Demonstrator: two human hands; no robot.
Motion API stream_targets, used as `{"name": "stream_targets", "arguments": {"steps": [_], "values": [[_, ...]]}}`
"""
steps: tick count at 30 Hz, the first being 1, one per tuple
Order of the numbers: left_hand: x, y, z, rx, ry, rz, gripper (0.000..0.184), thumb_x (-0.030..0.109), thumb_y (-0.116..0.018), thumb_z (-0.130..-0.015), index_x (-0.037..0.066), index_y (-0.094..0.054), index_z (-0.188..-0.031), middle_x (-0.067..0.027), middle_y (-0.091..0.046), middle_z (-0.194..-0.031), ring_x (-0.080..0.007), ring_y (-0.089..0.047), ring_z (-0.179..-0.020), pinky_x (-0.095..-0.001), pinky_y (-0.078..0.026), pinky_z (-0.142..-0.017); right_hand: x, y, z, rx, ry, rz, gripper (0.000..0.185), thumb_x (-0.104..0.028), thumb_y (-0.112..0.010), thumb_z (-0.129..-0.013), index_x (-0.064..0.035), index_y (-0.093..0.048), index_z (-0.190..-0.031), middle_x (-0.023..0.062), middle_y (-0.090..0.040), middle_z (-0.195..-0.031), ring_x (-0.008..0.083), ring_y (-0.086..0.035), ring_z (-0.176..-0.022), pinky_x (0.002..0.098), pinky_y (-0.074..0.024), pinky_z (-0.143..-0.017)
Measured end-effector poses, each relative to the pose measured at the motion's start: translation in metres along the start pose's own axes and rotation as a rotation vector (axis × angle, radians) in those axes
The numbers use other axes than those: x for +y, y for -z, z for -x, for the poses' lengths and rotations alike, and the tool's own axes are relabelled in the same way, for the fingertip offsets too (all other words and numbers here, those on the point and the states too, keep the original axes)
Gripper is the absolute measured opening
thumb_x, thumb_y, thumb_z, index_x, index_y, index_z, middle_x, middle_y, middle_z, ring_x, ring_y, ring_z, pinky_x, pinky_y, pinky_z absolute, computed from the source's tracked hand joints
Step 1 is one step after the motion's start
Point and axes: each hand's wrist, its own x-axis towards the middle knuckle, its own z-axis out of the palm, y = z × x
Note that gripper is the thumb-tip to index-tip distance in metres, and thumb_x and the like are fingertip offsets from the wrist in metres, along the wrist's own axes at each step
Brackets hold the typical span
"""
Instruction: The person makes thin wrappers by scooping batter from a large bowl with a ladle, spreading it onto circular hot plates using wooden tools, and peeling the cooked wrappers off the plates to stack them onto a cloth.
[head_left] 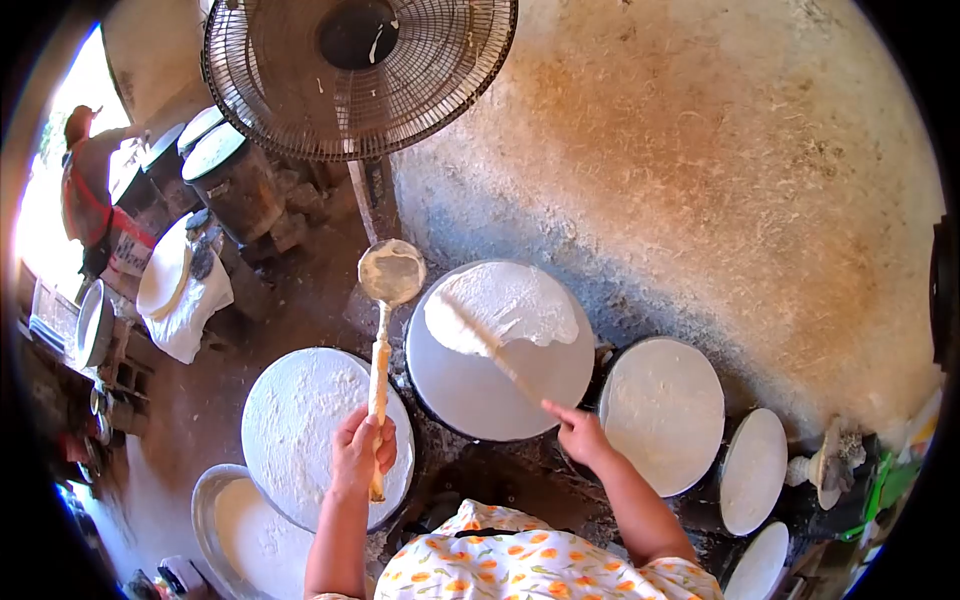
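My left hand (360, 452) is closed round the wooden handle of a ladle (391, 274), which stands upright with its batter-smeared round bowl at the top. A long wooden spreader (512, 374) is gripped in my right hand (581, 435). Its far end lies in white batter (530, 303) on the back half of the round middle griddle (478, 400); the front half is bare. Under my left forearm and the ladle handle is the left griddle (300, 420), covered with a rough white layer. The right griddle (663, 415), also coated pale, lies beside my right hand.
A basin (205, 505) of pale batter stands at lower left. Two more round plates (754, 470) (758, 565) are at right. A fan (360, 80) hangs ahead, near a stained wall (680, 170). Drums (235, 185) and another person (90, 190) are at the far left.
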Motion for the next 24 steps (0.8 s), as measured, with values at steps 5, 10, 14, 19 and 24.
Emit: {"name": "stream_targets", "arguments": {"steps": [5, 10, 14, 19, 24], "values": [[0.003, -0.010, 0.001, -0.025, 0.089, 0.032, 0.029, 0.017, -0.044, -0.094, -0.003, -0.049, -0.115, -0.0031, -0.046, -0.069, -0.0074, -0.041, -0.043, -0.0215, -0.034, -0.034, -0.010, 0.010, -0.076, 0.031, -0.108, -0.168, 0.055, 0.006, -0.043, -0.080, -0.0144, -0.052, -0.130, 0.0138, -0.060, -0.122, 0.0186, -0.058, -0.111, 0.0262, -0.0430, -0.092], [0.011, -0.002, 0.019, -0.245, 0.033, 0.768, 0.042, 0.021, -0.047, -0.093, -0.008, -0.044, -0.123, -0.0010, -0.041, -0.066, -0.0036, -0.034, -0.039, -0.0197, -0.032, -0.031, 0.003, 0.016, -0.033, -0.271, 0.002, -0.159, 0.053, 0.006, -0.043, -0.080, -0.0098, -0.052, -0.129, 0.0111, -0.058, -0.126, 0.0176, -0.053, -0.117, 0.0277, -0.0384, -0.099], [0.024, -0.013, 0.018, -0.089, -0.045, 0.291, 0.038, 0.020, -0.046, -0.094, -0.007, -0.047, -0.121, -0.0014, -0.042, -0.067, -0.0045, -0.035, -0.039, -0.0197, -0.031, -0.031, 0.018, 0.032, -0.019, -0.188, -0.076, -0.169, 0.051, 0.007, -0.042, -0.081, -0.0114, -0.055, -0.127, 0.0110, -0.060, -0.123, 0.0176, -0.056, -0.114, 0.0275, -0.0400, -0.097], [0.003, -0.025, 0.014, -0.014, -0.003, 0.156, 0.034, 0.021, -0.046, -0.095, -0.004, -0.050, -0.118, -0.0038, -0.046, -0.070, -0.0073, -0.038, -0.041, -0.0214, -0.033, -0.034, 0.007, 0.016, -0.048, -0.093, 0.040, -0.046, 0.055, 0.007, -0.044, -0.079, -0.0157, -0.054, -0.128, 0.0158, -0.061, -0.119, 0.0157, -0.060, -0.106, 0.0260, -0.0423, -0.092], [0.000, -0.020, 0.029, 0.016, -0.020, 0.092, 0.032, 0.020, -0.046, -0.096, -0.003, -0.051, -0.117, -0.0036, -0.046, -0.069, -0.0073, -0.038, -0.041, -0.0213, -0.033, -0.033, 0.013, 0.040, -0.015, -0.394, -0.037, -0.071, 0.054, 0.005, -0.048, -0.078, -0.0202, -0.058, -0.125, 0.0151, -0.063, -0.115, 0.0146, -0.062, -0.099, 0.0254, -0.0438, -0.088]]}}
